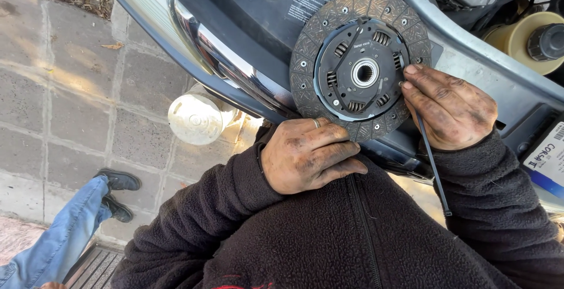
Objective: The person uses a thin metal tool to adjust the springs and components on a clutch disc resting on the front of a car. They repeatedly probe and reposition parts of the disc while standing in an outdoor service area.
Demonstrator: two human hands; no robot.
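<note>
Left hand [308, 154], grimy, fingers curled together, rested against the near rim of a round clutch disc [359, 66], gripping nothing. Right hand [449, 110] lay flat on the disc's right edge, fingers closed over a thin black rod [433, 165]. Beyond both hands, the disc sat on the car's front panel [264, 7].

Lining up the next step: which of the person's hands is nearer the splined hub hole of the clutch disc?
Right. The right hand has fingertips on the disc's face beside the hub hole; the left hand grips the clutch disc at its lower rim.
</note>
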